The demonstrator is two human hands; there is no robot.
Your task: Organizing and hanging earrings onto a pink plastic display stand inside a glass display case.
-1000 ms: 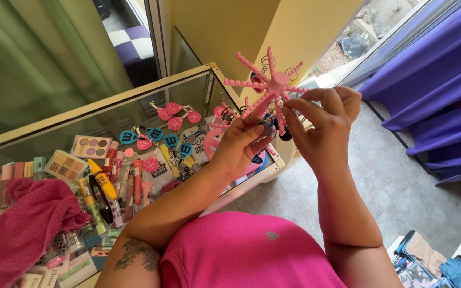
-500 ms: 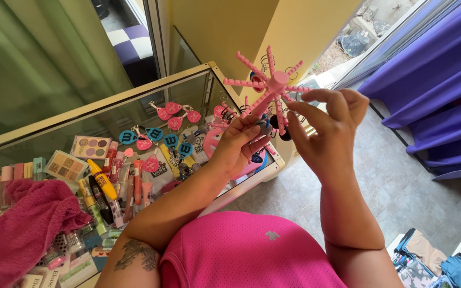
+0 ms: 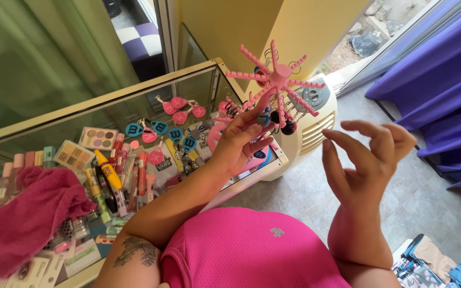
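Left hand pinches a charm on the pink keychain rack; right hand hangs open beside it.
Rack stands atop the glass display case, arms spread so keyrings dangle separately over cosmetics.

Bright daylight enters from the upper right; soft shadows, mild glare on the glass counter, sharp focus.

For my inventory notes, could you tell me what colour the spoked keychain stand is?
Pink; the spoked stand shows best in the head view.
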